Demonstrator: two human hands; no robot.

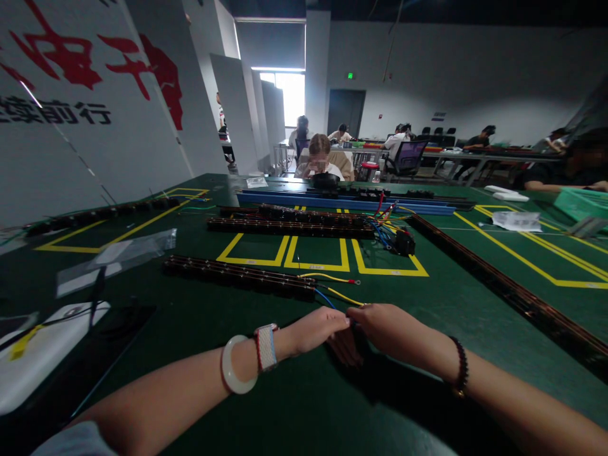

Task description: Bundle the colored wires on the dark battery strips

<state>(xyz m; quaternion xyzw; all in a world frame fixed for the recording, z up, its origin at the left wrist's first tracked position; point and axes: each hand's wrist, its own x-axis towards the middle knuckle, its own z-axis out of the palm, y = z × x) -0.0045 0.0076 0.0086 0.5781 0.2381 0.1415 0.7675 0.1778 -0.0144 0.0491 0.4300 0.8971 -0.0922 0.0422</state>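
Observation:
My left hand and my right hand meet over the green table, fingertips touching and closed. A blue wire runs from the right end of a long dark terminal strip to my left fingertips. From the same end a yellow wire reaches my right fingers. Both wire ends are hidden by the fingers. A second yellow wire, with a red-sleeved ring terminal, lies loose above them, touched by neither hand.
More dark strips with bundled coloured wires lie farther back, before a blue rail. A long strip slants along the right. Plastic bags and a white device lie left. A person sits opposite.

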